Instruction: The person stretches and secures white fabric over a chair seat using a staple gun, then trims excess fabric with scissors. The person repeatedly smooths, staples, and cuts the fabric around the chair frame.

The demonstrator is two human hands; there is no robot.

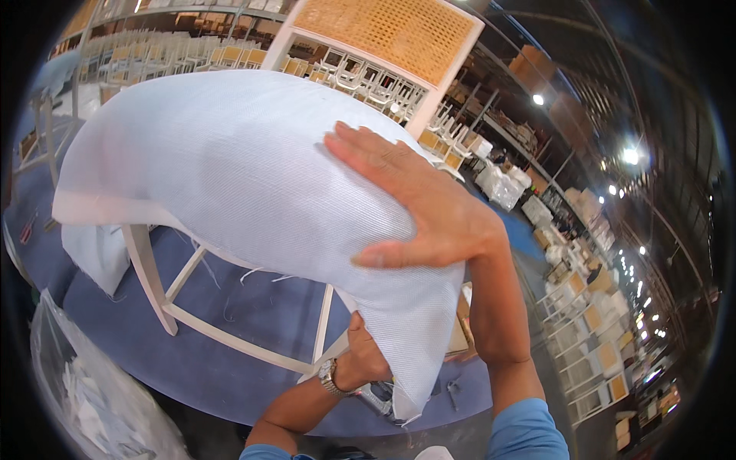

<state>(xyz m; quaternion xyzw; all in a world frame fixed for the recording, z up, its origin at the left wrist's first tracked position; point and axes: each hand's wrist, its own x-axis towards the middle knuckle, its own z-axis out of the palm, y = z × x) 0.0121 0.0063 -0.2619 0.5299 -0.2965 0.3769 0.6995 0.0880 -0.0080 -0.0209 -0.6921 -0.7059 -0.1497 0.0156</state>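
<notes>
A white-framed chair (144,268) with a woven cane backrest (387,31) stands on a round blue-covered table. Pale woven fabric (230,153) drapes over its seat, with loose threads along the near edge and a pointed corner hanging down. Pressed flat on the fabric near its right side is my right hand (418,203), fingers stretched and thumb apart. Below the seat, my left hand (365,354), with a metal watch (328,377) on its wrist, is closed beside the hanging corner. Fabric hides its fingertips and whatever they grip. A grey metal tool (376,399) shows partly just under that hand.
A clear plastic bag (96,391) of white scraps sits at lower left. Red-handled scissors (28,228) lie on the table's left side. A small metal piece (454,395) and a cardboard box (460,330) are at the right. Many chairs and cartons stand beyond.
</notes>
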